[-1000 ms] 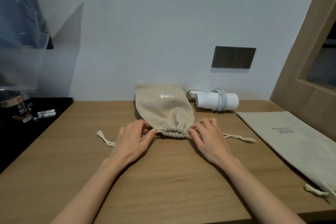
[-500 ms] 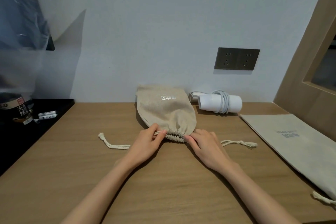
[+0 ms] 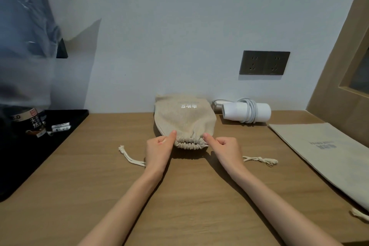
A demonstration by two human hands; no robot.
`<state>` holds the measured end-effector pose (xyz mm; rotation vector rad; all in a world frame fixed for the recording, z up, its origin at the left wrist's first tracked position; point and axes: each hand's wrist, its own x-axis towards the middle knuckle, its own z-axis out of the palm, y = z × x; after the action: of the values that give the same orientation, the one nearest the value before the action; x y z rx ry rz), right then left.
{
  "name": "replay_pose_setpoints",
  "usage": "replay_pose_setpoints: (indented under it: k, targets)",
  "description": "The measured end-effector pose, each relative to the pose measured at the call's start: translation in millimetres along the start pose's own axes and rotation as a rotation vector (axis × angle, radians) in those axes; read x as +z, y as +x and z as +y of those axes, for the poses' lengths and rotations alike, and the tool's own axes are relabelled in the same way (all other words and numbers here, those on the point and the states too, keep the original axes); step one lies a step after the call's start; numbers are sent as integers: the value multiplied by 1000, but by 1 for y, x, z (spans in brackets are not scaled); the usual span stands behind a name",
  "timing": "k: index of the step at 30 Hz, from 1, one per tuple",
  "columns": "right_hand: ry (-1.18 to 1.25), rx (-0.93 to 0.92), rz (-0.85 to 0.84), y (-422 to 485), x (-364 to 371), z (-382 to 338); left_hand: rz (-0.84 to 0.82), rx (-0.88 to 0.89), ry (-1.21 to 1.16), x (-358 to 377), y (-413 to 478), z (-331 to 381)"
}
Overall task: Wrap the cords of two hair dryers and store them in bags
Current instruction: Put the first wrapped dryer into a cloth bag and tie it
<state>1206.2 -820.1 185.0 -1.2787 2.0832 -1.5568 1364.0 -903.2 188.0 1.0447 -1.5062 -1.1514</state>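
1. Fingers of the left hand (image 3: 158, 151) and right hand (image 3: 226, 149) are curled tight into the palms, each fist closed over a cream drawstring cord (image 3: 131, 159). Both thumbs are straight, tips touching the cloth beside the gathered mouth.
2. That bulging beige cloth drawstring bag (image 3: 185, 120) lies in the middle of the light wooden tabletop (image 3: 179, 195), mouth cinched and facing the person.
3. Just right of it lies a white cylindrical hair dryer (image 3: 263, 115), its pale cord (image 3: 248, 115) wound around the barrel. A flat beige cloth bag (image 3: 319, 152) lies further right, apart.
4. Whatever fills the bulging bag is hidden. The flat bag runs off the right edge, and both printed labels are unreadable.
5. Far left, a black tray (image 3: 67, 126) carries a dark labelled can (image 3: 30, 124) and small white sachets (image 3: 61, 127), below blurred clear plastic (image 3: 24, 46).
6. Behind, a pale wall (image 3: 179, 26) bears a dark grey double socket plate (image 3: 264, 62). A wooden door frame (image 3: 339, 86) stands at right.
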Motion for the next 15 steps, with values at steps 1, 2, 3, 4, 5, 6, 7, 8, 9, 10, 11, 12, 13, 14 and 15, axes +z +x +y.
replay_pose_setpoints:
  k: [1, 2, 3, 4, 5, 6, 7, 8, 9, 10, 11, 12, 13, 14, 15]
  targets:
    - [-30, 3, 35, 1, 2, -1, 26, -10, 33, 1, 1, -1]
    - [-64, 0, 68, 1, 5, 0, 41, -15, 67, 1, 3, -3]
    - [-101, -10, 91, 2, 6, -1, 44, 2, 103, 0, 3, -4]
    - [-136, -21, 107, 2, 6, 0, 34, 44, 139, -2, 2, -5]
    - [-172, -35, 120, 2, 5, 0, 11, 122, 199, -5, 1, -5]
    - [-214, -49, 127, 3, 4, 1, -14, 238, 291, -9, 0, -6]
    - [-266, -66, 125, 3, 1, 1, -52, 341, 391, -14, 0, -6]
    - [-321, -95, 115, 3, -3, 2, -84, 410, 475, -18, 0, -6]
    - [-376, -136, 100, 3, -7, 2, -104, 426, 527, -21, 1, -6]
    - [-424, -180, 85, 2, -11, 4, -101, 434, 569, -23, 2, -6]
    - [-462, -213, 76, 2, -14, 6, -96, 432, 591, -23, 4, -8]
    - [-487, -229, 74, 2, -17, 9, -103, 432, 605, -23, 4, -8]
    - [-502, -234, 76, 3, -19, 11, -114, 423, 604, -23, 3, -8]
    - [-510, -234, 78, 4, -21, 13, -112, 435, 605, -23, 2, -8]
    - [-516, -237, 74, 4, -21, 14, -111, 435, 606, -23, 2, -8]
